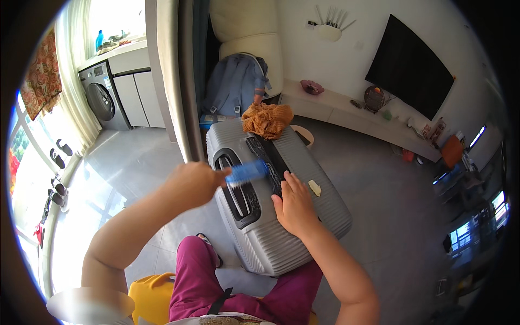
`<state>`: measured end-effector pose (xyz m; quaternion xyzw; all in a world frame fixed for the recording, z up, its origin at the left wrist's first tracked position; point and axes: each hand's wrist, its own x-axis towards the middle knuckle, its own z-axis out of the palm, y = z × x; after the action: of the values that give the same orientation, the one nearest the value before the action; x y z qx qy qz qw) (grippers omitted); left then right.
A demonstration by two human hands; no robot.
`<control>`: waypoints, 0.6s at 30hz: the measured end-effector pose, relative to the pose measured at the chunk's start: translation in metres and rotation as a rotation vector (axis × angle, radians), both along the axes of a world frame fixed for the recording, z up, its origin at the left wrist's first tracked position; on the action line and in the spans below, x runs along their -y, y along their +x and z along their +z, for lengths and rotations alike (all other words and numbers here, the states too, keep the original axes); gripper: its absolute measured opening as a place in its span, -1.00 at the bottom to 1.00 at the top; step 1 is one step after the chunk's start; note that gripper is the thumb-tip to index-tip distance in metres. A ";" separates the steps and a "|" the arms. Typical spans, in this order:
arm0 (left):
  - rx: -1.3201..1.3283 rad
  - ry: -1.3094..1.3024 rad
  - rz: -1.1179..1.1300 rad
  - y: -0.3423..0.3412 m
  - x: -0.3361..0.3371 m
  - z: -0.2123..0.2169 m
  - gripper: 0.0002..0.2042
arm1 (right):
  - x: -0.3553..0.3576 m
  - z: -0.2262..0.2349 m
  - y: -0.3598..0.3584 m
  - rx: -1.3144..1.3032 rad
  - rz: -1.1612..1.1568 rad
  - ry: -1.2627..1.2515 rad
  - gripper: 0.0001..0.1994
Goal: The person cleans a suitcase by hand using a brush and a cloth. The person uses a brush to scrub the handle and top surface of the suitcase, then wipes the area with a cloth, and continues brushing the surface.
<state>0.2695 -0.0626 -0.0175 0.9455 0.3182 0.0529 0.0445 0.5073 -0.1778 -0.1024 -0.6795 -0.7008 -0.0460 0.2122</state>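
A grey ribbed suitcase [281, 246] lies before me, its near end against my legs. My left hand [197, 185] is closed round the end of a blue brush [248, 171], which is blurred and crosses above the telescopic handle recess [238, 197] toward a black carry handle [268, 154]. Pale bristles show under the brush. White, foam-like streaks mark the black handle parts. My right hand [295, 206] rests flat on the suitcase, fingers extended, beside the carry handle. To its right sits a pale yellow, soap-like lump [314, 188]. A crumpled orange-brown cloth [267, 120] lies on the far end.
A grey-blue backpack [235, 81] leans on a cream chair [246, 32] beyond the suitcase. Along the wall runs a low white cabinet [336, 111] under a television [410, 67]. A washing machine [103, 97] stands far left; several shoes [57, 192] line the left side. Something yellow [151, 298] is beneath me.
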 end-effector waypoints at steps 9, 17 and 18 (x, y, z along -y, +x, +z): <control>-0.208 0.043 -0.038 -0.002 0.033 0.019 -0.66 | 0.009 0.007 0.003 -0.086 0.095 0.035 -0.65; -0.368 0.025 -0.014 0.002 0.048 0.036 -0.65 | 0.010 0.008 0.004 -0.110 0.115 0.072 -0.68; -0.283 0.033 -0.026 -0.001 0.042 0.032 -0.67 | 0.010 0.012 0.004 -0.115 0.118 0.055 -0.66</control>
<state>0.2682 -0.1044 0.0142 0.9481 0.3082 -0.0761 -0.0155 0.5115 -0.1881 -0.0908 -0.6323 -0.7249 -0.0135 0.2729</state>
